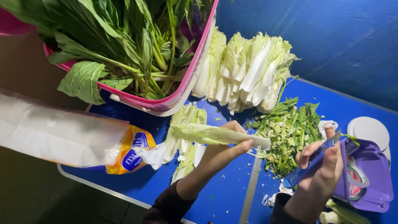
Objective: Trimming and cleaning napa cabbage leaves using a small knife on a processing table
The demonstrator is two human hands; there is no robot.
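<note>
Knife (315,159) handle hidden inside right hand (321,172); forearms cropped.

- A blue table (232,195) with a pale metal rim fills the lower view.
- A blue painted wall (331,37) rises behind it.
- Dim brownish floor (29,195) lies at the left.

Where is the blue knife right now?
In the head view, the blue knife is at the lower right, held in the right hand, between the pile of chopped greens and the purple box.
</note>
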